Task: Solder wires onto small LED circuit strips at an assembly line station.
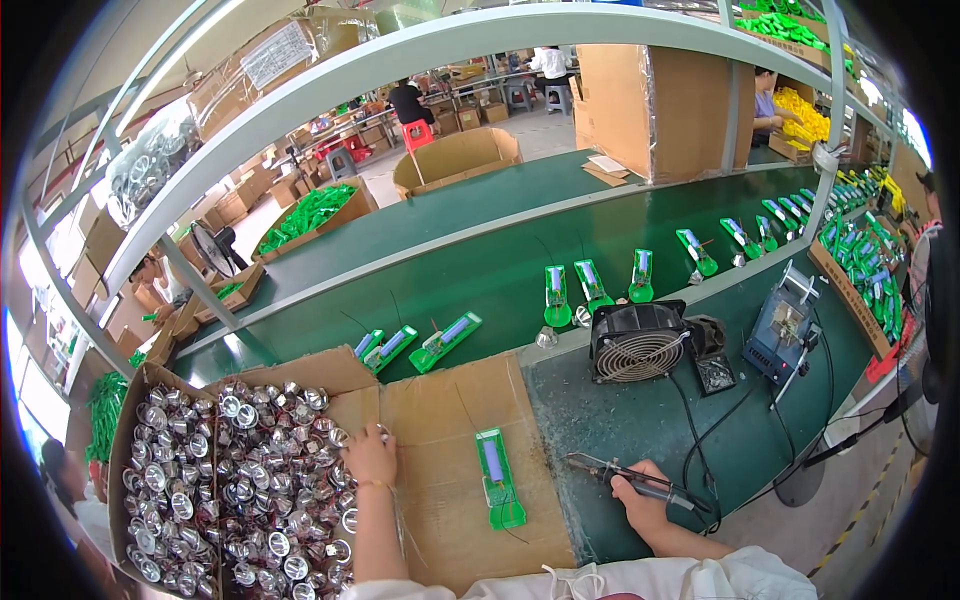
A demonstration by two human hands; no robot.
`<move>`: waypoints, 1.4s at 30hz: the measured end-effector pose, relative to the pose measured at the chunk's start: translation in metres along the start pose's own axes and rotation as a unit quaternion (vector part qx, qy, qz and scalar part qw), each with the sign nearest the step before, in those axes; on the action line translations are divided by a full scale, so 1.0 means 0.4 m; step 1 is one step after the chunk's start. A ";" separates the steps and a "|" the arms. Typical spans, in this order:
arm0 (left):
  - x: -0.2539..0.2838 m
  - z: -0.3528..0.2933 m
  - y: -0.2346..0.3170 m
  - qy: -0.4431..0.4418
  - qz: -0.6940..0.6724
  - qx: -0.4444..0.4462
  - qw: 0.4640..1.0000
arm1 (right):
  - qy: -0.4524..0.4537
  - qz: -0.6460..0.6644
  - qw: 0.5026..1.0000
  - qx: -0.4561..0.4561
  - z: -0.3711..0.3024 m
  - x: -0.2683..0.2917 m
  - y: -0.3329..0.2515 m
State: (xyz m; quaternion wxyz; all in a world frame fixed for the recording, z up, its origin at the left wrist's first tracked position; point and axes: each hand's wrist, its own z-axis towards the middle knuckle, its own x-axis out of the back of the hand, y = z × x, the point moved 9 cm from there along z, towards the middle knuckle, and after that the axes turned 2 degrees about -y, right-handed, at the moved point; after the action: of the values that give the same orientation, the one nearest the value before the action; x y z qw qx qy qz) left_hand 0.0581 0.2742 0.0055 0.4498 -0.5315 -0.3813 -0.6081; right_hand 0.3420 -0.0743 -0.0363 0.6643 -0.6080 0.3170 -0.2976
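My left hand (370, 460) is at the right edge of a carton of silver reflector cups (262, 450). Its fingers are closed around a small shiny reflector cup (384, 432), mostly hidden by the hand. In my right hand (642, 497) is a soldering iron (650, 484), its tip pointing left over the green bench. Between my hands, a green plastic housing (506, 512) lies on a flattened cardboard sheet (425, 420). A pale purple cylindrical cell (493, 461) sits inside it, with thin dark wires sticking out at both ends.
A black fan (638, 342) and a blue soldering station (782, 335) with trailing cables stand on the bench. Green housings (556, 290) line the green conveyor (480, 270) beyond. A carton of green parts (860, 275) is at the right. A grey frame bar crosses overhead; several people work farther off.
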 end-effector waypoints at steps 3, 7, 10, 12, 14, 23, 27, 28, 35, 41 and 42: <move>0.032 -0.124 0.080 0.045 -0.022 -0.038 0.998 | 0.001 -0.006 1.000 0.001 -0.005 -0.004 -0.006; 0.135 -0.252 0.193 0.105 -0.112 -0.189 0.970 | -0.005 -0.001 1.000 -0.001 -0.003 -0.004 -0.012; 0.151 -0.311 0.190 0.059 -0.146 -0.206 0.966 | -0.003 0.006 1.000 -0.001 -0.004 0.000 -0.011; 0.179 -0.348 0.193 0.011 -0.162 -0.197 0.967 | -0.003 0.014 1.000 0.003 -0.005 0.000 -0.012; 0.146 -0.353 0.183 -0.035 -0.137 -0.138 0.980 | -0.006 0.019 1.000 0.008 -0.006 -0.004 -0.014; 0.101 -0.407 0.249 0.018 -0.059 -0.198 0.978 | -0.005 0.030 0.999 0.011 -0.007 0.005 -0.015; 0.079 -0.427 0.215 0.030 -0.106 -0.229 0.967 | -0.005 0.038 0.999 0.016 -0.008 -0.001 -0.015; 0.110 -0.451 0.226 0.059 -0.133 -0.277 0.950 | -0.005 0.038 0.999 0.016 -0.008 -0.001 -0.015; 0.136 -0.526 0.176 0.081 -0.099 -0.313 0.941 | -0.011 0.032 0.999 0.018 -0.013 0.001 -0.014; 0.116 -0.494 0.052 0.146 -0.103 -0.170 0.969 | -0.007 0.036 0.999 0.012 -0.015 0.007 -0.009; 0.120 -0.485 0.065 0.145 -0.104 -0.168 0.969 | -0.007 0.036 0.999 0.017 -0.013 0.006 -0.012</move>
State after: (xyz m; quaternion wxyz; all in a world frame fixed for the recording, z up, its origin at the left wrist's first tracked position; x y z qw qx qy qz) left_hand 0.0224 0.0767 0.0245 0.3387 -0.4635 -0.2573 -0.7773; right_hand 0.3393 -0.0799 -0.0319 0.6869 -0.5872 0.3290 -0.2741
